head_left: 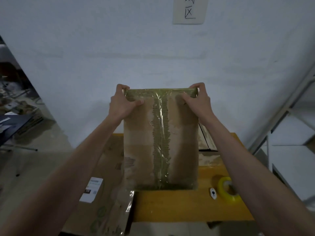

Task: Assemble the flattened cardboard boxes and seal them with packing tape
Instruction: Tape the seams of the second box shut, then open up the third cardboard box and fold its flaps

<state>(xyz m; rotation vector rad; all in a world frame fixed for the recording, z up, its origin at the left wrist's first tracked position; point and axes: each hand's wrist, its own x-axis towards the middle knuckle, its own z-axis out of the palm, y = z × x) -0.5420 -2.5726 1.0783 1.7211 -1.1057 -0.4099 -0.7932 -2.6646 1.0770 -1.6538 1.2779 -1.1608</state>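
Both hands, left and right, grip the taped cardboard box; its print is unreadable

Both arms outstretched, left hand and right hand gripping.

We read packing or storage room: bare white wall with handwritten paper sign, white metal shelving at right, flattened cartons beside yellow counter, tape roll.
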